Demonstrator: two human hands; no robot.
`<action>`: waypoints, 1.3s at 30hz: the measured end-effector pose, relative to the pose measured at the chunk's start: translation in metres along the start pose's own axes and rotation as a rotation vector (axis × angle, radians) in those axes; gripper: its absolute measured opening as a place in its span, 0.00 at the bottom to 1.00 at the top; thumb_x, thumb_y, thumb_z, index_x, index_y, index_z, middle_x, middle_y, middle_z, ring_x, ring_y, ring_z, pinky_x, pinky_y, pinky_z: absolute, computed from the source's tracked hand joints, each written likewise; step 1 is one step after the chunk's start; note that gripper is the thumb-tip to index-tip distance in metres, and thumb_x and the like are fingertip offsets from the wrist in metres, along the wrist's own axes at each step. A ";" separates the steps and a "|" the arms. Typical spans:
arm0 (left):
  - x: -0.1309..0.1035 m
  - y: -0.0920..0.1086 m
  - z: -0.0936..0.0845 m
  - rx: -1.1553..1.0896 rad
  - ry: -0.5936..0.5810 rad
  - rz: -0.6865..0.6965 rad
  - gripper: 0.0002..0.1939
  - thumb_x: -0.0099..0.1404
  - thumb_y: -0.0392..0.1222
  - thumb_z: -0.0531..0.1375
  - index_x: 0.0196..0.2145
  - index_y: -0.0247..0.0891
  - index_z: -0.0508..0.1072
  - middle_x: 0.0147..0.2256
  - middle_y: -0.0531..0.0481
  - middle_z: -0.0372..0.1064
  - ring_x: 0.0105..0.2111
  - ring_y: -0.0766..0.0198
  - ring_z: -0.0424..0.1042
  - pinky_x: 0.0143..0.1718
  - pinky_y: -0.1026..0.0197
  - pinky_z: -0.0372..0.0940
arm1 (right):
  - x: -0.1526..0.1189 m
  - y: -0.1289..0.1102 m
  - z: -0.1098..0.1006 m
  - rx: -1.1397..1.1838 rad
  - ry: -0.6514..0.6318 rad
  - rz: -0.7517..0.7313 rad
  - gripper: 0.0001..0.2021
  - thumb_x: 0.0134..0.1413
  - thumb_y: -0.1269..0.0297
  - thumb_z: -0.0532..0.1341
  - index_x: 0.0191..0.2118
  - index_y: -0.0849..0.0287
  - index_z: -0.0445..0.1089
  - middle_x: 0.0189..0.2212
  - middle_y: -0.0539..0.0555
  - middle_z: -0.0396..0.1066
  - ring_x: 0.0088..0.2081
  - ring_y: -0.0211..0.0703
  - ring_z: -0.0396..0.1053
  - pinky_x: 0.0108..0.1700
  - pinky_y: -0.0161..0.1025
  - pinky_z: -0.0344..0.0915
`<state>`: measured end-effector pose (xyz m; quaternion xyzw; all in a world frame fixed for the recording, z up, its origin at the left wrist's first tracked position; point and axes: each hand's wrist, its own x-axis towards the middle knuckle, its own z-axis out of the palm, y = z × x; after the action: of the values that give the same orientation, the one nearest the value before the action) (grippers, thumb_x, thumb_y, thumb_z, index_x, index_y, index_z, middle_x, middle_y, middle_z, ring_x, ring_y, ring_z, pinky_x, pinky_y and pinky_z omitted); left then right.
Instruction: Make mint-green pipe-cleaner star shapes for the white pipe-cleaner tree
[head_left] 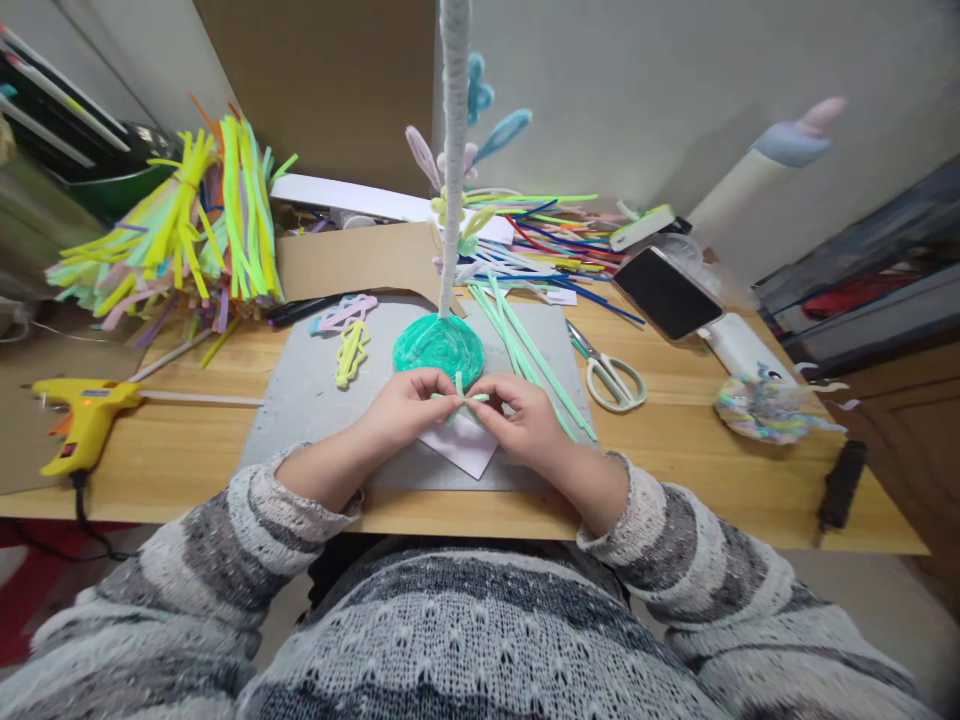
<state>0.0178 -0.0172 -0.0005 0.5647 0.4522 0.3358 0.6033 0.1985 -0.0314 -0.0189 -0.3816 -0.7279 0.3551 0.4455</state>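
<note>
Between my two hands is a small light green pipe cleaner piece (460,385) with several short arms. My left hand (421,402) pinches its left side, and my right hand (517,412) pinches the right. Just beyond them stands a white wrapped post (452,170) on a round green coiled base (427,345). Pink, blue and yellow pipe cleaner loops show behind the post. Under my hands lies a piece of white paper (472,455) on a grey mat (300,400). Bent pink-blue (345,314) and yellow (351,355) pipe cleaner shapes rest left of the base.
Light green pipe cleaners (536,360) and scissors (611,375) lie to the right. A yellow glue gun (82,415) sits at the left, below bundled pipe cleaners (187,220). Loose pipe cleaners (555,245), a phone (667,290) and a fluffy pastel item (761,408) are further back and right.
</note>
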 end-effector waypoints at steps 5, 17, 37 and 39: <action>0.004 -0.003 0.000 -0.223 0.075 -0.052 0.12 0.51 0.43 0.66 0.23 0.35 0.67 0.17 0.57 0.60 0.18 0.73 0.57 0.22 0.67 0.51 | 0.003 0.007 0.005 0.419 0.001 0.273 0.16 0.51 0.52 0.65 0.41 0.55 0.65 0.30 0.50 0.68 0.30 0.37 0.66 0.30 0.35 0.64; 0.004 -0.005 0.001 -0.209 -0.034 -0.118 0.10 0.52 0.41 0.63 0.23 0.35 0.66 0.17 0.56 0.63 0.17 0.74 0.57 0.21 0.69 0.52 | 0.011 0.004 -0.002 0.511 -0.032 0.354 0.17 0.45 0.50 0.69 0.30 0.58 0.69 0.23 0.47 0.68 0.23 0.32 0.63 0.26 0.33 0.62; 0.004 -0.004 0.003 -0.252 -0.031 -0.085 0.10 0.52 0.40 0.66 0.24 0.34 0.68 0.17 0.57 0.62 0.17 0.75 0.58 0.21 0.70 0.53 | 0.010 0.006 -0.003 0.582 0.038 0.442 0.20 0.46 0.47 0.67 0.37 0.57 0.68 0.26 0.48 0.69 0.22 0.32 0.63 0.23 0.32 0.58; 0.004 -0.002 0.004 -0.320 0.024 -0.092 0.10 0.52 0.40 0.66 0.25 0.34 0.68 0.17 0.58 0.61 0.16 0.75 0.58 0.20 0.70 0.52 | 0.010 0.006 -0.004 0.551 0.077 0.347 0.22 0.48 0.46 0.65 0.43 0.55 0.65 0.31 0.49 0.69 0.24 0.33 0.64 0.22 0.32 0.57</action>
<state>0.0225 -0.0151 -0.0038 0.4360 0.4257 0.3822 0.6948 0.2003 -0.0192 -0.0194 -0.3784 -0.5110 0.5946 0.4921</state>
